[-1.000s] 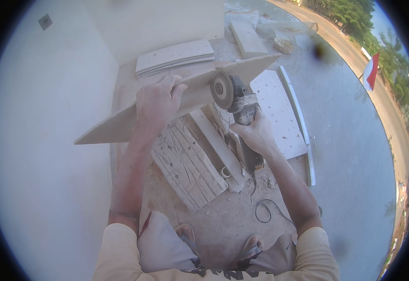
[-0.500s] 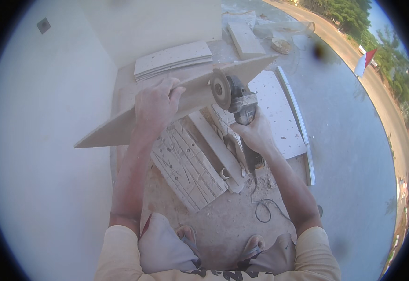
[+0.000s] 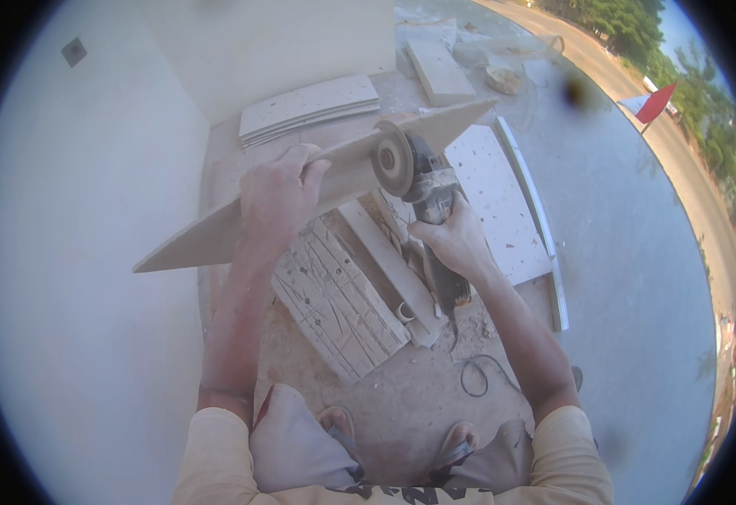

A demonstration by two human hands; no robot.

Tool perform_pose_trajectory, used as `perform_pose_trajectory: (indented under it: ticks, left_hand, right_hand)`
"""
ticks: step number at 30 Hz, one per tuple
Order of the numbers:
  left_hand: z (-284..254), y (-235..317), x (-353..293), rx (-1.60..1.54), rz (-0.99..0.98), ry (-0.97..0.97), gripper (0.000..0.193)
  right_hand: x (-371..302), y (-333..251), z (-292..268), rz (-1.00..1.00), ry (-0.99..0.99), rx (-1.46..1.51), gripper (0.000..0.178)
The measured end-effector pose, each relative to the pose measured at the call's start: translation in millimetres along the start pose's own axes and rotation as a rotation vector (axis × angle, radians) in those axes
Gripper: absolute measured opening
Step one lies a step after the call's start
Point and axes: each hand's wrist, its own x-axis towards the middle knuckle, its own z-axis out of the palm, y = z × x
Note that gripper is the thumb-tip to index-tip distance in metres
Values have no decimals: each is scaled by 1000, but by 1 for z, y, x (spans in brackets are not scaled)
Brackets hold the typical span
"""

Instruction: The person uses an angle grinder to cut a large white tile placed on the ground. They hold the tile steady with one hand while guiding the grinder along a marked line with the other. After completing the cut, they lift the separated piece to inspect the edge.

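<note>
My left hand [image 3: 280, 198] is closed over the upper edge of a long, dusty tile [image 3: 351, 172] that stands tilted on its side, one pointed end toward the wall. In my right hand [image 3: 455, 238] is a dark angle grinder [image 3: 432, 187], gripped round its body. The grinder's round disc [image 3: 392, 158] is at the tile's upper edge, right of my left hand; whether it cuts into the tile I cannot tell. Under the tile lies a scored board [image 3: 334, 299], marked with many cut lines, beside a narrow strip [image 3: 389, 269].
A stack of speckled tiles [image 3: 309, 105] lies by the wall. To the right are a large speckled tile [image 3: 498, 206] and a long pale metal bar [image 3: 526, 189]. The grinder's cord [image 3: 477, 370] loops on the dusty floor near my sandalled feet [image 3: 459, 439].
The grinder and its disc have shifted slightly left and down along the tile edge, with my right hand. The tile's left end has dipped a little; my left hand still grips it.
</note>
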Motion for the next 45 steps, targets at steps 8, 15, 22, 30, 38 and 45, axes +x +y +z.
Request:
perform_pose_trajectory:
  ticks: [8, 15, 22, 30, 38, 45]
  left_hand:
    - [-2, 2, 1, -18, -28, -4, 18]
    - [-2, 3, 1, 5, -13, 4, 17]
    - [0, -3, 1, -15, 13, -7, 18]
    - [-2, -2, 0, -7, -1, -15, 19]
    - [-4, 4, -1, -64, -91, -81, 23]
    - [-5, 7, -1, -63, -97, -72, 22]
  right_hand:
    - [0, -7, -1, 46, -15, 14, 58]
    - [1, -4, -1, 37, -17, 12, 63]
    - [0, -1, 3, 16, 24, -24, 65]
    - [2, 7, 6, 66, 62, -28, 65]
    - [-1, 1, 1, 80, 41, -58, 64]
    - [1, 5, 4, 57, 35, -7, 65]
